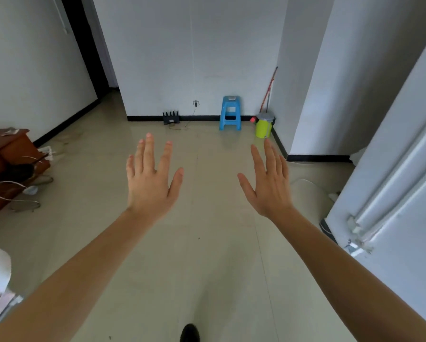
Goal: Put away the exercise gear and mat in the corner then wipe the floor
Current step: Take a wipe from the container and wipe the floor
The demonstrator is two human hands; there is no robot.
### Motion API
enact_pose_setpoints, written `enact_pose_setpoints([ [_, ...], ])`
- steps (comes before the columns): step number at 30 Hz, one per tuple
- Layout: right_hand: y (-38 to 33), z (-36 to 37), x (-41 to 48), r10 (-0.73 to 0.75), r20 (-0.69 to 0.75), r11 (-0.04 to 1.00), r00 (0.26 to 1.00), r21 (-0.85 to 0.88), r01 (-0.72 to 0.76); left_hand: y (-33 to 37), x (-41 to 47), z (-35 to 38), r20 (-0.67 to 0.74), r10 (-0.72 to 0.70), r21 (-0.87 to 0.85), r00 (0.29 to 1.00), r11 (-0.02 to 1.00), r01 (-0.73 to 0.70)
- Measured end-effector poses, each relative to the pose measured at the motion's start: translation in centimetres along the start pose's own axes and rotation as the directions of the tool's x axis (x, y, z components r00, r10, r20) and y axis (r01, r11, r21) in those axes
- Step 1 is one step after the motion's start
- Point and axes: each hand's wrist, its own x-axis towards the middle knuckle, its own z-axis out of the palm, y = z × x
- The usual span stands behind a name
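Observation:
My left hand [150, 180] and my right hand [268, 183] are stretched out in front of me, backs up, fingers spread, holding nothing. Below them lies pale tiled floor [207, 255]. No mat or exercise gear shows in this view. In the far right corner a long red-handled stick [270, 88], perhaps a mop or broom, leans against the wall above a yellow-green bin [264, 127].
A blue plastic stool [230, 113] stands by the far wall, with a black router [171, 118] and a cable to its left. A brown wooden cabinet [7, 154] with wire hangers is at the left. A white door [399, 193] is at the right. A dark doorway [88, 58] opens at the back left.

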Motion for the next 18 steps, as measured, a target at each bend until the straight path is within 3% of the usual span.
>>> enact_pose_setpoints([
  [8,5.0,14.4,20.6,0.021,0.009,1.000,1.000,0.011,-0.021,-7.1,20.5,15.3,-0.008,0.015,-0.073,1.000,0.997,-0.016],
  [18,17.7,27.9,42.4,0.125,-0.097,0.990,0.987,0.072,-0.118,-7.1,45.6,36.8,0.044,0.127,-0.106,0.991,0.987,-0.122],
])
